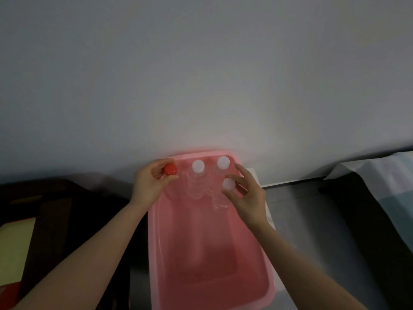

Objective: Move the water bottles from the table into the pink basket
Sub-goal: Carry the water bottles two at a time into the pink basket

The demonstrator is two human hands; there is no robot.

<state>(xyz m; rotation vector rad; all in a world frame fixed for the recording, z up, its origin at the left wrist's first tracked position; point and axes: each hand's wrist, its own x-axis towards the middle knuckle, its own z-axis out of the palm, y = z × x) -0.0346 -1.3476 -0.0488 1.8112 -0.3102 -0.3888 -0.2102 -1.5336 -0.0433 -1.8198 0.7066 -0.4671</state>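
A pink basket (252, 285) lies in front of me, its far end against the wall. Two clear bottles with white caps stand upright at that far end, one (198, 166) at the middle and one (223, 162) to its right. My left hand (149, 183) grips a red-capped bottle (170, 169) at the basket's far left corner; its body is hidden behind my fingers. My right hand (248, 198) is curled around a third white-capped bottle (228, 184), just in front of the right one inside the basket.
A pale wall fills the upper view. Dark furniture with a yellow surface (13, 247) lies to the left. A grey tabletop (312, 220) extends right of the basket, with dark and pale fabric (380, 175) at the far right.
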